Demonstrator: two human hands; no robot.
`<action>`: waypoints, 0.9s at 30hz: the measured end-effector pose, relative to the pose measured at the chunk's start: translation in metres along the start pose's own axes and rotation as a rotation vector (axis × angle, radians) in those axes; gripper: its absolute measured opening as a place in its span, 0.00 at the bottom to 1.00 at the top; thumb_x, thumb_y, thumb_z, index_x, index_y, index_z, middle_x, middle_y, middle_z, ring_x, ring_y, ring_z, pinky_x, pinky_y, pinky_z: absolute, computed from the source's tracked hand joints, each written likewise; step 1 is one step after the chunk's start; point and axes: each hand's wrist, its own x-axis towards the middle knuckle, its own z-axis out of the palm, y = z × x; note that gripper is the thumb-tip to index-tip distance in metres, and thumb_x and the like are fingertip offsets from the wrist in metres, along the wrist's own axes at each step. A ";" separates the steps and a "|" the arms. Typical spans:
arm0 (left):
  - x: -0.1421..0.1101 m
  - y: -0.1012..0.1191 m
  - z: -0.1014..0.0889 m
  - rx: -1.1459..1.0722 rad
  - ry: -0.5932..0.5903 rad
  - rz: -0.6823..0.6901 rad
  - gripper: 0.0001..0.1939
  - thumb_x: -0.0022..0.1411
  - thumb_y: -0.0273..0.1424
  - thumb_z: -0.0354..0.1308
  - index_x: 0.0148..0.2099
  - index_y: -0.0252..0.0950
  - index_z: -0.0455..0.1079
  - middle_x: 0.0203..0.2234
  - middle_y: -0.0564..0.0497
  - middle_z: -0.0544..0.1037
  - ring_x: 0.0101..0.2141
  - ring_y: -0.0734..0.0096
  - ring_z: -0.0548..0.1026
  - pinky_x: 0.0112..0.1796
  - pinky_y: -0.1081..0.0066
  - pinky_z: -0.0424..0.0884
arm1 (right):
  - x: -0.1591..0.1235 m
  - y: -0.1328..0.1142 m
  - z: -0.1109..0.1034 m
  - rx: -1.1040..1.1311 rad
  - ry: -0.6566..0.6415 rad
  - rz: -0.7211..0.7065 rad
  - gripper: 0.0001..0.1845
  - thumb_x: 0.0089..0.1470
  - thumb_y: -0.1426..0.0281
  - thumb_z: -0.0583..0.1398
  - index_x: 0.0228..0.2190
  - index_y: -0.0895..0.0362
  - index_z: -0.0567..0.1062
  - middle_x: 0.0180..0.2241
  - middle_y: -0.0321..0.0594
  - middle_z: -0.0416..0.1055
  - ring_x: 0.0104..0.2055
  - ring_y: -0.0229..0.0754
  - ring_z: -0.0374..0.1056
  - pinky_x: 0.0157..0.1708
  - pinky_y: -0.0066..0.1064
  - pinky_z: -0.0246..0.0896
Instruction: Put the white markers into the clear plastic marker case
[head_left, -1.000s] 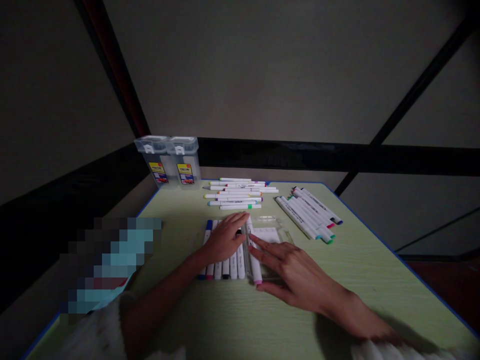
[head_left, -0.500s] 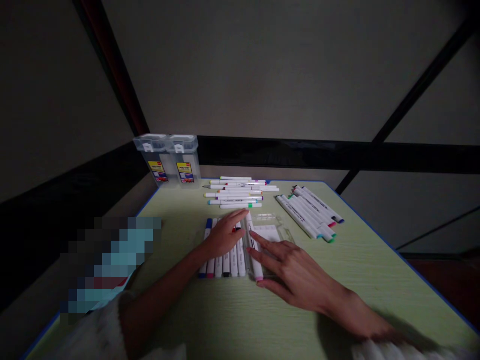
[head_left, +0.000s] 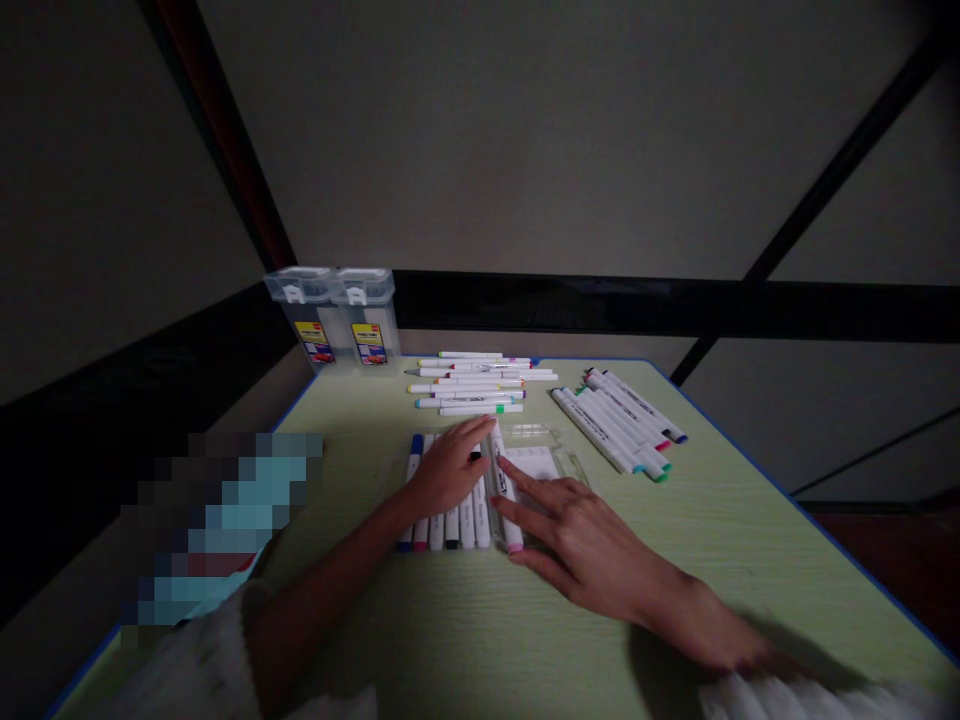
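Note:
A white marker (head_left: 507, 492) with a pink end lies lengthwise at the middle of an opened clear plastic case (head_left: 531, 432). My right hand (head_left: 581, 530) rests its spread fingertips on this marker, the thumb by its pink end. Stretched flat, my left hand (head_left: 450, 468) lies over the row of white markers (head_left: 467, 520) in the case's left part, its fingertips at the far end of the pink-ended marker. Blue, red and black ends show in that row. My left hand covers its middle.
Slim white pens (head_left: 480, 385) lie crosswise beyond the case. More white markers (head_left: 619, 420) form a slanted pile at the right. Two clear lidded boxes (head_left: 337, 325) stand at the back left corner. A blurred-out pale blue object (head_left: 255, 510) is at the left edge of the table (head_left: 712, 540).
The pink-ended marker's near end has shifted slightly left and away from me under my right fingers. Both hands otherwise stay nearly where they were.

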 end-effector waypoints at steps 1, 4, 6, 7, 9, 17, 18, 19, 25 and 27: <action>0.000 0.000 0.000 0.001 0.000 -0.002 0.26 0.53 0.21 0.49 0.56 0.33 0.57 0.56 0.45 0.60 0.56 0.67 0.56 0.56 0.61 0.52 | 0.000 0.000 0.000 0.004 -0.003 0.003 0.21 0.56 0.63 0.49 0.50 0.55 0.63 0.59 0.51 0.47 0.50 0.49 0.60 0.45 0.44 0.56; 0.000 0.000 0.000 0.004 -0.002 -0.009 0.26 0.53 0.22 0.49 0.56 0.34 0.57 0.55 0.45 0.60 0.56 0.66 0.56 0.56 0.61 0.53 | 0.000 0.000 0.000 0.015 -0.001 0.007 0.21 0.56 0.63 0.49 0.51 0.55 0.62 0.59 0.50 0.46 0.50 0.50 0.60 0.45 0.44 0.55; 0.000 0.000 0.000 0.007 -0.003 -0.009 0.26 0.53 0.22 0.49 0.56 0.33 0.57 0.55 0.45 0.60 0.56 0.66 0.56 0.56 0.62 0.53 | 0.000 0.000 0.001 0.018 -0.001 0.011 0.21 0.56 0.63 0.49 0.51 0.55 0.62 0.59 0.51 0.45 0.50 0.50 0.60 0.44 0.45 0.55; 0.000 0.000 0.000 0.011 -0.002 -0.008 0.26 0.53 0.22 0.49 0.56 0.33 0.57 0.56 0.45 0.60 0.56 0.66 0.56 0.56 0.62 0.52 | 0.000 0.000 0.001 0.017 -0.003 0.015 0.21 0.56 0.63 0.49 0.51 0.55 0.62 0.59 0.51 0.45 0.49 0.50 0.60 0.44 0.45 0.55; 0.000 0.000 -0.001 0.019 -0.003 -0.004 0.26 0.53 0.22 0.49 0.56 0.32 0.57 0.56 0.44 0.59 0.56 0.67 0.56 0.56 0.62 0.52 | 0.000 0.000 0.002 0.014 -0.010 0.023 0.21 0.56 0.64 0.49 0.51 0.55 0.62 0.59 0.51 0.44 0.50 0.51 0.60 0.43 0.45 0.55; 0.001 -0.001 0.000 0.028 -0.011 -0.005 0.27 0.52 0.23 0.49 0.56 0.32 0.55 0.56 0.44 0.58 0.56 0.65 0.55 0.56 0.60 0.51 | 0.000 -0.001 0.004 0.011 -0.008 0.033 0.21 0.56 0.64 0.49 0.51 0.54 0.61 0.60 0.49 0.44 0.49 0.50 0.60 0.43 0.44 0.54; 0.001 -0.002 0.000 0.017 -0.011 -0.007 0.27 0.52 0.23 0.49 0.57 0.33 0.55 0.56 0.44 0.58 0.56 0.65 0.55 0.56 0.60 0.51 | 0.000 -0.001 0.004 0.010 -0.004 0.032 0.21 0.56 0.64 0.48 0.51 0.54 0.61 0.60 0.49 0.44 0.49 0.50 0.60 0.43 0.44 0.54; 0.001 -0.003 0.000 0.000 -0.010 -0.009 0.28 0.52 0.23 0.49 0.57 0.34 0.55 0.56 0.45 0.58 0.56 0.65 0.55 0.56 0.59 0.51 | -0.001 -0.001 0.004 0.008 -0.001 0.029 0.21 0.57 0.64 0.48 0.51 0.55 0.62 0.59 0.49 0.44 0.49 0.50 0.60 0.42 0.45 0.54; 0.002 -0.009 0.000 -0.125 0.000 -0.026 0.29 0.51 0.21 0.48 0.57 0.33 0.55 0.56 0.44 0.60 0.55 0.65 0.57 0.55 0.59 0.52 | 0.000 0.000 0.004 -0.029 -0.023 0.009 0.23 0.57 0.63 0.47 0.53 0.56 0.59 0.60 0.52 0.42 0.50 0.52 0.59 0.42 0.45 0.54; 0.002 -0.010 0.001 -0.143 0.011 -0.034 0.29 0.51 0.20 0.47 0.57 0.33 0.55 0.56 0.44 0.60 0.55 0.66 0.57 0.55 0.59 0.52 | 0.000 0.001 0.005 -0.029 -0.017 0.011 0.23 0.57 0.63 0.47 0.53 0.56 0.58 0.59 0.52 0.42 0.51 0.52 0.58 0.43 0.45 0.54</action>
